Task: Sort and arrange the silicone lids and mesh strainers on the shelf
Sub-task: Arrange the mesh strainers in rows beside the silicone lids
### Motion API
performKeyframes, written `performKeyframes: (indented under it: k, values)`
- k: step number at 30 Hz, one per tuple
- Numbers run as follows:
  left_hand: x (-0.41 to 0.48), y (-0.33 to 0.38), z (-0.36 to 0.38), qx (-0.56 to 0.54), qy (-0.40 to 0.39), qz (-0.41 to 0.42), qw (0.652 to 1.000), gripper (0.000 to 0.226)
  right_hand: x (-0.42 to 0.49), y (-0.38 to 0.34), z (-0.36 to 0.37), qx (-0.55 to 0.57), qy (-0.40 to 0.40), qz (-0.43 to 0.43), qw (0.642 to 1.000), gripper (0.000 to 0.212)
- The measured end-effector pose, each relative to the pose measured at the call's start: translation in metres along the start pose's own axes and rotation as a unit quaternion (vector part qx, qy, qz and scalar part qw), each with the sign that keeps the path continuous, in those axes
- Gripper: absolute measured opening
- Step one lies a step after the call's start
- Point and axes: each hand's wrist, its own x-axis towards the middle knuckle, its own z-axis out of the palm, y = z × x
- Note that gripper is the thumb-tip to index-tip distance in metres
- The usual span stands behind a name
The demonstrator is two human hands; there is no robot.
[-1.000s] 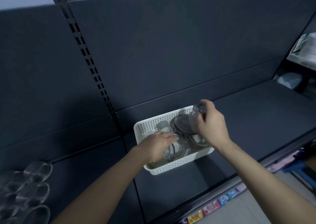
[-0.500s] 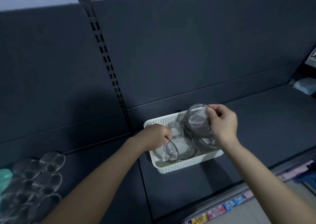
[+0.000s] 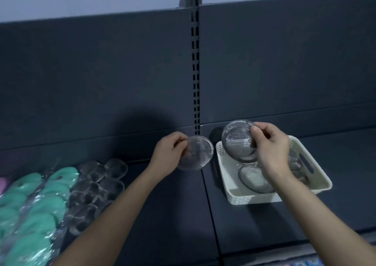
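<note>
My left hand (image 3: 170, 154) pinches the edge of a small round mesh strainer (image 3: 198, 154), held in the air left of the white perforated basket (image 3: 262, 198). My right hand (image 3: 271, 145) grips a deeper mesh strainer (image 3: 238, 140) by its rim above the basket's back left corner. More strainers (image 3: 255, 179) lie inside the basket. On the dark shelf at the left, rows of wrapped mesh strainers (image 3: 95, 186) lie beside rows of teal silicone lids (image 3: 40, 200) in clear wrap.
The dark shelf board (image 3: 173, 215) runs between the arranged rows and the basket. A slotted upright (image 3: 195, 72) splits the back panel. A pink item (image 3: 3, 184) shows at the far left edge. Coloured price tags (image 3: 305, 262) line the shelf front.
Both hands have lifted out of the basket, each with a strainer. The left hand has carried its strainer to the left of the basket. The view has swung left, showing the teal lids.
</note>
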Motion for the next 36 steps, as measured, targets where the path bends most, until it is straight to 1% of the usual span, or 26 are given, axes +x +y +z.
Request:
performKeyframes:
  k: [4, 6, 8, 11, 15, 17, 19, 20, 22, 24, 25, 27, 28, 30, 32, 34, 36]
  values:
    - [-0.010, -0.026, -0.036, -0.028, 0.078, -0.088, 0.993, 0.027, -0.019, -0.001, 0.031, 0.033, -0.031, 0.039, 0.998, 0.016]
    - [-0.011, -0.042, -0.052, -0.052, 0.118, -0.142, 0.981, 0.027, -0.028, 0.003, 0.048, 0.059, -0.050, 0.078, 0.994, 0.020]
    - [-0.010, -0.059, -0.064, -0.060, 0.141, -0.184, 0.971, 0.027, -0.038, 0.009, 0.066, 0.071, -0.066, 0.119, 0.988, 0.021]
    - [-0.007, -0.079, -0.076, -0.061, 0.153, -0.231, 0.959, 0.028, -0.052, 0.022, 0.092, 0.055, -0.081, 0.164, 0.982, 0.023]
    - [-0.003, -0.095, -0.083, -0.043, 0.130, -0.261, 0.956, 0.026, -0.060, 0.045, 0.117, 0.057, -0.091, 0.263, 0.959, 0.024]
    - [-0.001, -0.100, -0.084, -0.009, 0.110, -0.261, 0.959, 0.023, -0.063, 0.057, 0.125, 0.064, -0.087, 0.310, 0.944, 0.023]
    - [0.003, -0.106, -0.085, 0.075, 0.085, -0.236, 0.965, 0.021, -0.065, 0.068, 0.131, 0.055, -0.072, 0.340, 0.936, 0.024]
    - [0.005, -0.108, -0.085, 0.126, 0.072, -0.217, 0.965, 0.020, -0.066, 0.072, 0.133, 0.046, -0.066, 0.349, 0.934, 0.022]
    - [0.008, -0.110, -0.083, 0.217, 0.050, -0.177, 0.959, 0.016, -0.065, 0.082, 0.137, 0.024, -0.061, 0.358, 0.931, 0.010]
    - [0.011, -0.113, -0.081, 0.279, 0.026, -0.148, 0.948, 0.031, -0.062, 0.091, 0.139, -0.009, -0.080, 0.347, 0.934, 0.017]
    - [0.010, -0.114, -0.081, 0.295, 0.011, -0.139, 0.945, 0.039, -0.061, 0.094, 0.139, -0.042, -0.103, 0.326, 0.939, 0.022]
    - [0.007, -0.114, -0.080, 0.318, -0.027, -0.112, 0.941, 0.048, -0.060, 0.094, 0.136, -0.151, -0.171, 0.254, 0.940, 0.030]
    - [0.006, -0.114, -0.080, 0.324, -0.052, -0.098, 0.940, 0.053, -0.061, 0.092, 0.134, -0.206, -0.210, 0.216, 0.931, 0.039]
    - [0.001, -0.115, -0.078, 0.338, -0.107, -0.078, 0.932, 0.066, -0.064, 0.089, 0.132, -0.301, -0.293, 0.148, 0.895, 0.057]
    - [-0.003, -0.118, -0.076, 0.360, -0.146, -0.072, 0.919, 0.077, -0.069, 0.090, 0.133, -0.384, -0.348, 0.095, 0.850, 0.072]
    - [-0.004, -0.121, -0.074, 0.380, -0.160, -0.071, 0.908, 0.082, -0.072, 0.093, 0.137, -0.446, -0.363, 0.058, 0.816, 0.079]
    - [-0.004, -0.122, -0.074, 0.397, -0.158, -0.065, 0.902, 0.080, -0.072, 0.095, 0.140, -0.483, -0.358, 0.029, 0.798, 0.080]
